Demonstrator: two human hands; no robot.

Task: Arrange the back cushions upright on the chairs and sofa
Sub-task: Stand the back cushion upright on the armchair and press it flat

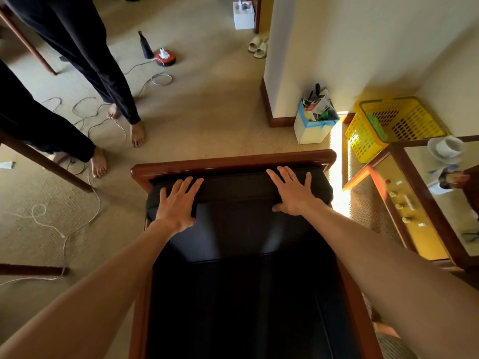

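A dark back cushion (236, 224) stands upright against the wooden backrest (233, 160) of a chair directly below me. Its top edge lies just under the backrest rail. My left hand (177, 203) presses flat on the cushion's upper left part, fingers spread. My right hand (293, 191) presses flat on its upper right part, fingers also spread. Neither hand grips anything. The dark seat cushion (243, 307) fills the lower part of the chair.
Two barefoot people in dark trousers (85, 60) stand at the left among white cables (85, 117) on the carpet. A glass-topped side table (440, 200) with a cup, a yellow basket (394, 125) and a white box (313, 125) stand at the right by the wall.
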